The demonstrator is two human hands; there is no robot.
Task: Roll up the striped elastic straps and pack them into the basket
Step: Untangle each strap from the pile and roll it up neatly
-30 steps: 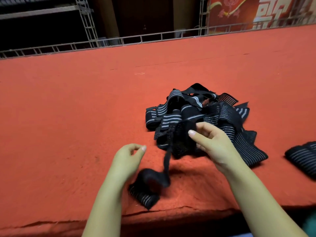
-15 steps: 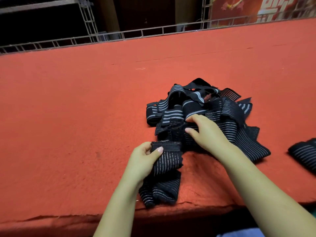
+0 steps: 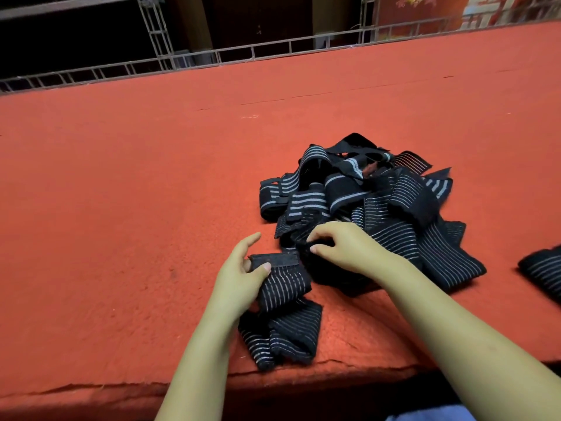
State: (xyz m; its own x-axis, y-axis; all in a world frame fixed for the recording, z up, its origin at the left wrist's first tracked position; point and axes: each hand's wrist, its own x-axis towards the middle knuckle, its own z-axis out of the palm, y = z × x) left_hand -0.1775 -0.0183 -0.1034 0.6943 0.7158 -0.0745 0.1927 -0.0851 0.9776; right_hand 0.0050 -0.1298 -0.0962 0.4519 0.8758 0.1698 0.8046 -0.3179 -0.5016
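Note:
A tangled pile of black straps with grey stripes (image 3: 379, 202) lies on the red felt table (image 3: 121, 208). One strap (image 3: 285, 287) runs from the pile toward the table's front edge, its lower part folded near the edge. My left hand (image 3: 239, 278) pinches this strap's plain black end between thumb and fingers. My right hand (image 3: 343, 247) is at the near side of the pile, fingers curled and pinching black strap fabric there. No basket is in view.
A rolled striped strap (image 3: 540, 271) lies at the right edge of the view. A metal truss rail (image 3: 273, 50) runs along the table's far side. The table's front edge (image 3: 273, 375) is just below the folded strap.
The strap that hung from my right hand now lies on the table. My left hand has taken its end, and my right hand has dropped to the pile's near side.

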